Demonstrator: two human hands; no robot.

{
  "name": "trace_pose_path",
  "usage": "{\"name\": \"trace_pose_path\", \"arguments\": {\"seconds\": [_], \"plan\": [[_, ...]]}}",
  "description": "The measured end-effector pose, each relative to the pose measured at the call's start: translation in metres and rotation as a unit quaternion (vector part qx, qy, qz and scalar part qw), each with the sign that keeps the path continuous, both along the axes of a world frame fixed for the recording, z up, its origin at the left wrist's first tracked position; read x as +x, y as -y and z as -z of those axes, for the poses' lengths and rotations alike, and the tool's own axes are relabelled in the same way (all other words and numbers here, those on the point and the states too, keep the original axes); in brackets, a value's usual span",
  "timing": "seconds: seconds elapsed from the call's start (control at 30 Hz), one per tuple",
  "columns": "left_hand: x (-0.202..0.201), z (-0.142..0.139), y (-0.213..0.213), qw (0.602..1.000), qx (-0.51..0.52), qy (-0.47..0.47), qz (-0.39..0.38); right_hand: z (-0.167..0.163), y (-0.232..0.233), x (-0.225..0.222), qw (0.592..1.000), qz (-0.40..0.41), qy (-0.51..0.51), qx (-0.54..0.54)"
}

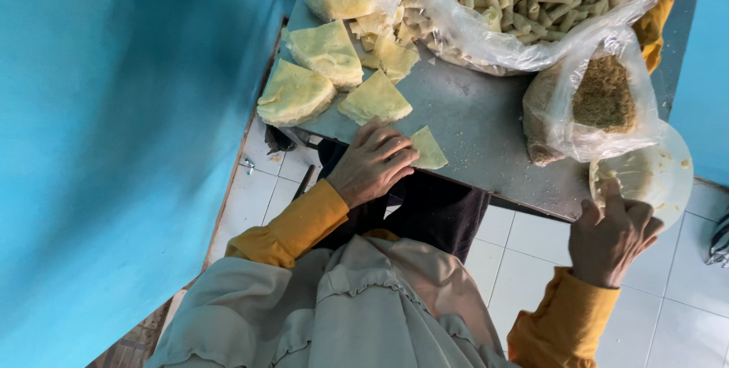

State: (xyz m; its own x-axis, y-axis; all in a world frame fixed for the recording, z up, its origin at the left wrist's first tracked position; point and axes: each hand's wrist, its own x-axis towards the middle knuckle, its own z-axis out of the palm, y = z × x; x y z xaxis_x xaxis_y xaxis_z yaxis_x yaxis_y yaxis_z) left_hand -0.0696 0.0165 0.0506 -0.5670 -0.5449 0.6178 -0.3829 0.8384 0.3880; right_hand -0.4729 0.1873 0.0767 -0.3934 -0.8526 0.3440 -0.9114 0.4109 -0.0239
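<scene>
Flat yellow wrapper triangle at table edge

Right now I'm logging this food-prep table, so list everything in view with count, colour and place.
Grey metal table: one, centre.
Stacks of yellow triangular wrapper sheets: about five, table's left end.
Single yellow wrapper sheet: one, by left fingers.
Clear plastic bag of pale rolled snacks: one, top.
Clear plastic bag of brownish filling: one, right.
White round plate: one, table's right edge.
White floor tiles: below.
Blue wall: left.
Left hand: on the sheet.
Right hand: at plate's rim.

Wrapper stacks lie on the table, left of the bags.
</scene>
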Motion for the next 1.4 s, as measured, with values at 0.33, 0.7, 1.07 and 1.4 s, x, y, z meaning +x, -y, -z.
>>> {"name": "trace_pose_path", "arguments": {"seconds": [0.33, 0.7, 1.07, 1.4], "plan": [[0.001, -0.002, 0.004, 0.999, 0.019, -0.034, 0.017, -0.001, 0.016, -0.011, 0.999, -0.015, 0.029, -0.027], [-0.007, 0.003, 0.005, 0.999, 0.023, -0.047, 0.015, -0.045, 0.119, 0.154, 0.911, -0.393, 0.121, -0.040], [-0.012, -0.014, -0.005, 0.994, 0.073, -0.073, -0.044, -0.057, 0.133, 0.184, 0.928, -0.361, -0.085, 0.043], [-0.025, -0.036, -0.017, 0.969, 0.212, -0.108, -0.071, -0.105, 0.128, 0.112, 0.935, -0.323, 0.141, -0.028]]}}
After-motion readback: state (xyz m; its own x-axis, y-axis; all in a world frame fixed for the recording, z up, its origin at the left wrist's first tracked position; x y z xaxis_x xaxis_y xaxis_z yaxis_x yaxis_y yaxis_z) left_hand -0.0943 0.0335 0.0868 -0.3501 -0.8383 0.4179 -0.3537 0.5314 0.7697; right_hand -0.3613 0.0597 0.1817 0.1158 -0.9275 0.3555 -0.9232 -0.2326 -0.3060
